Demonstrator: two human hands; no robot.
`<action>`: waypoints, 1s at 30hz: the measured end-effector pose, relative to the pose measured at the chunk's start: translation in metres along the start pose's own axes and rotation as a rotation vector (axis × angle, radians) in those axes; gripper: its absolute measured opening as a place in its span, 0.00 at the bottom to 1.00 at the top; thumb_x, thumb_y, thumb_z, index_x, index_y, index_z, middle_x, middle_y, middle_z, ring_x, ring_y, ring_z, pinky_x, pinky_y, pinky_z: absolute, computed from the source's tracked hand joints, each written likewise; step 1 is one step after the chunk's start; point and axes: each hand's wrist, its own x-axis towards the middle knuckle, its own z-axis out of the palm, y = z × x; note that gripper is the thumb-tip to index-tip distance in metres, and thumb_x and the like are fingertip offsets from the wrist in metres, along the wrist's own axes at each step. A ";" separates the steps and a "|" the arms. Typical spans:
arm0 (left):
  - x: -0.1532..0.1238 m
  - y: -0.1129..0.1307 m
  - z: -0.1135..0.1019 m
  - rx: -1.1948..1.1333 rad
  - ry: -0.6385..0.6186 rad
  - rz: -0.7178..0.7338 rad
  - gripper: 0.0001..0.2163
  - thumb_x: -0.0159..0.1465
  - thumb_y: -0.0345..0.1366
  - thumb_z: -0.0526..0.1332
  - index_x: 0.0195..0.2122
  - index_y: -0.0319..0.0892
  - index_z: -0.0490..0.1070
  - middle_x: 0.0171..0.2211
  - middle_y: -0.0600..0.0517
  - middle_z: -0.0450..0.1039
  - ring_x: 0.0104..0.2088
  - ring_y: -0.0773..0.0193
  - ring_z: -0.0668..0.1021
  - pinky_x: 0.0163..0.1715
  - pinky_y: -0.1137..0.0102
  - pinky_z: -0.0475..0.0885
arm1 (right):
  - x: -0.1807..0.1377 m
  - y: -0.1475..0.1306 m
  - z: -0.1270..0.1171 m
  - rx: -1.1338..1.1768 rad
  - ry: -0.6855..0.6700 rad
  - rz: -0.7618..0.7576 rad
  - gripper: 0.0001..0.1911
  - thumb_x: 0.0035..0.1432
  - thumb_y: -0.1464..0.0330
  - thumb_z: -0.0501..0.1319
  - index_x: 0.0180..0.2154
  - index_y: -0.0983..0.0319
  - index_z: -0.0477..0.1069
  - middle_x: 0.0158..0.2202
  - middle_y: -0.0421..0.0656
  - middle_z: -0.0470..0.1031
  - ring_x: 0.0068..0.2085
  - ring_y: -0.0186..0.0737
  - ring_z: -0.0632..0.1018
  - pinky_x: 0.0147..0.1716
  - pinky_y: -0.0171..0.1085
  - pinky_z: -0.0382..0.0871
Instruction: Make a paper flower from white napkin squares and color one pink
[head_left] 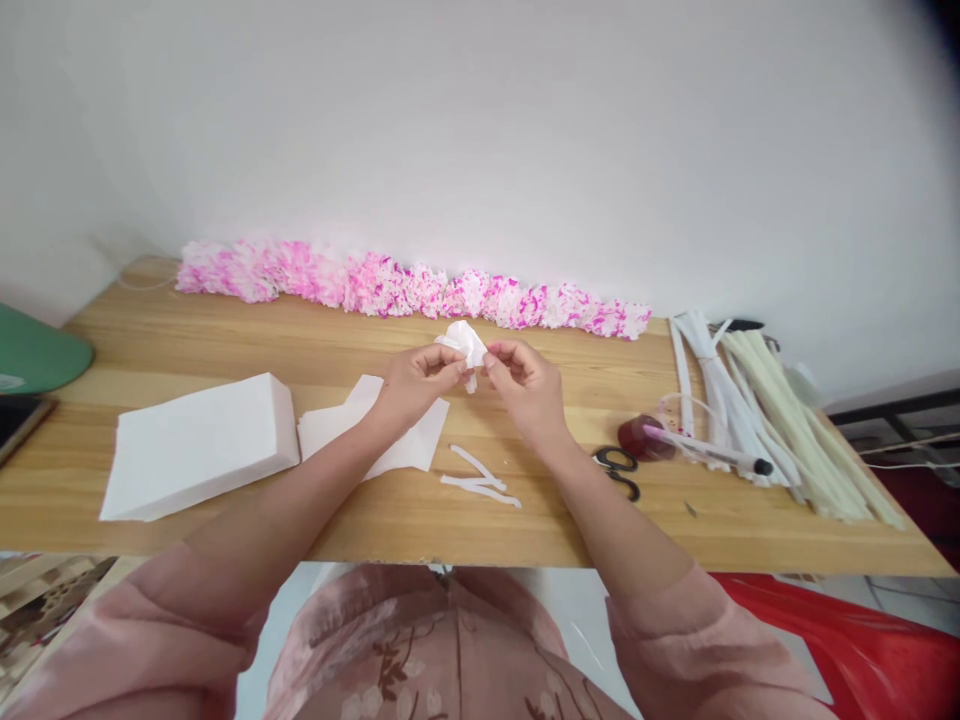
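Above the middle of the wooden table, a gathered white tissue paper flower is pinched between both hands. My left hand grips its left side, thumb against fingers. On the other side, my right hand pinches the edge with thumb and forefinger. Loose white paper sheets lie under and beside my left forearm. Two or three short white strips rest on the table between my forearms. To the left stands a thick stack of white paper.
A long row of pink-and-white paper flowers runs along the wall. On the right are black-handled scissors, a jar of dark red liquid, a dropper bottle-like tube and bundles of white and cream strips. A green object stands left.
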 end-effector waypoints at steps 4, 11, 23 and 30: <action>0.001 -0.002 -0.001 -0.024 -0.003 0.002 0.09 0.58 0.41 0.66 0.29 0.40 0.76 0.30 0.51 0.77 0.34 0.64 0.77 0.43 0.68 0.71 | -0.002 -0.001 0.003 0.016 0.003 -0.095 0.15 0.56 0.62 0.63 0.46 0.59 0.70 0.40 0.43 0.80 0.38 0.37 0.79 0.34 0.34 0.73; 0.001 -0.004 -0.001 0.006 0.013 -0.005 0.09 0.57 0.41 0.67 0.30 0.40 0.78 0.30 0.51 0.78 0.35 0.63 0.78 0.42 0.69 0.70 | -0.003 -0.001 0.001 -0.185 -0.002 -0.261 0.04 0.58 0.68 0.58 0.34 0.58 0.71 0.35 0.40 0.79 0.33 0.35 0.79 0.34 0.35 0.74; 0.002 -0.003 -0.002 0.000 0.019 -0.018 0.10 0.56 0.43 0.68 0.30 0.39 0.78 0.30 0.51 0.78 0.34 0.65 0.77 0.40 0.70 0.69 | -0.004 -0.001 0.002 -0.234 -0.012 -0.322 0.08 0.58 0.69 0.59 0.37 0.59 0.76 0.36 0.41 0.81 0.31 0.35 0.79 0.31 0.34 0.74; 0.002 -0.004 -0.003 0.002 0.019 0.014 0.10 0.57 0.42 0.67 0.29 0.39 0.77 0.30 0.52 0.77 0.34 0.65 0.77 0.41 0.70 0.70 | -0.005 -0.001 0.001 -0.209 -0.021 -0.334 0.06 0.59 0.68 0.61 0.36 0.59 0.77 0.34 0.41 0.81 0.32 0.36 0.80 0.33 0.34 0.75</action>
